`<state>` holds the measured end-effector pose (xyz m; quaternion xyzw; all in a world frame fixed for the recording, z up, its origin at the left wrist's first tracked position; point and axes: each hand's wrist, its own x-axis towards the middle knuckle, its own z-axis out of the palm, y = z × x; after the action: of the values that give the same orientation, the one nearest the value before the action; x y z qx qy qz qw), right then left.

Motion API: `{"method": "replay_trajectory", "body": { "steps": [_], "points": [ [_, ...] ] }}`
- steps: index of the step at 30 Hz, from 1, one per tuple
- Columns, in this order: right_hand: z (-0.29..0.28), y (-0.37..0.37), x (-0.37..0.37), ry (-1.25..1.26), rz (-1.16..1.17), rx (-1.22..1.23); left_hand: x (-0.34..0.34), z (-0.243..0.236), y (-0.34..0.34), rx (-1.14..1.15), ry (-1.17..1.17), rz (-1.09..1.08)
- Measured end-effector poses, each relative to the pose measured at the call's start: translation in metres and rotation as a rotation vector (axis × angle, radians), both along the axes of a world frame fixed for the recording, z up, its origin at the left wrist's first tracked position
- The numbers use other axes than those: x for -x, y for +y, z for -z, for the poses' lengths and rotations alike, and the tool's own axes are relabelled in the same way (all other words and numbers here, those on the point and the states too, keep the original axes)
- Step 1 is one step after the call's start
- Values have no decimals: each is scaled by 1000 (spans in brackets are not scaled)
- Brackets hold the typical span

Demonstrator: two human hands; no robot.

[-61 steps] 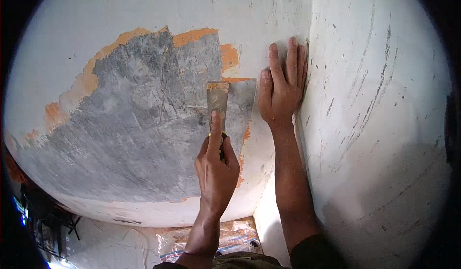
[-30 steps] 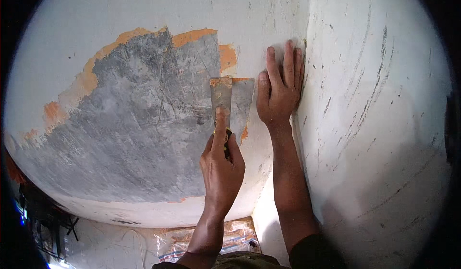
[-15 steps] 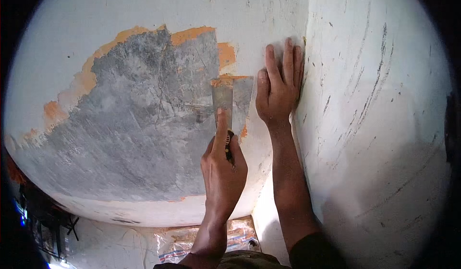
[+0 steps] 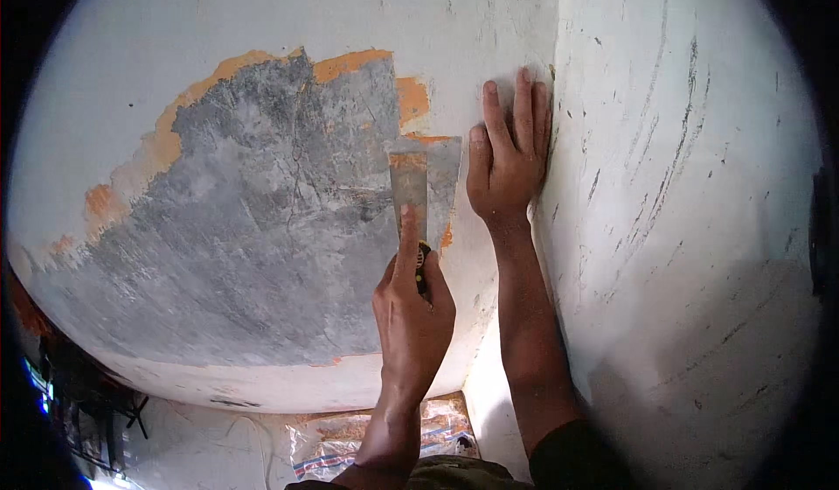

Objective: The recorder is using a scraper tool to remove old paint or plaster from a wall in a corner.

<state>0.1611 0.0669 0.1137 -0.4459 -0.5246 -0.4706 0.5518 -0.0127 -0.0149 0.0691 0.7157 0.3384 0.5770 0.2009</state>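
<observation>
My left hand (image 4: pixel 412 315) is wrapped round the dark, yellow-marked handle of a scraper (image 4: pixel 408 180). Its index finger stretches up along the flat metal blade, and orange residue coats the blade's end. The blade lies over a narrow grey strip of bared wall, its tip just below the strip's orange upper edge (image 4: pixel 428 139). To the right, my right hand (image 4: pixel 511 162) rests flat on the white-painted wall (image 4: pixel 472 44) beside the corner, fingers stretched upward and holding nothing.
A large grey bared patch (image 4: pixel 262 210) with a ragged orange border spreads to the left. The adjoining white wall (image 4: pixel 673 184) at right carries dark scratches. Below lie the floor (image 4: pixel 192 446) and a striped plastic sheet (image 4: pixel 328 455); dark objects (image 4: pixel 79 394) stand at lower left.
The scraper in my left hand has slid slightly down, away from the orange upper edge of the grey strip. My right hand stays in place on the wall.
</observation>
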Motion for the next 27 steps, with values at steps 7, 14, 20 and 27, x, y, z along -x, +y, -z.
{"method": "replay_trajectory", "body": {
  "steps": [7,14,20,27],
  "points": [
    [-1,-3,1,11,-10,1,-4,-11,1,-13,50,-37],
    [0,-7,3,0,13,45,-2,4,3,-70,38,-24],
    [0,-7,3,15,12,51,-5,-18,-1,124,73,9],
    [0,-7,2,7,17,49,-6,-5,-2,-2,30,1]
  ]
}}
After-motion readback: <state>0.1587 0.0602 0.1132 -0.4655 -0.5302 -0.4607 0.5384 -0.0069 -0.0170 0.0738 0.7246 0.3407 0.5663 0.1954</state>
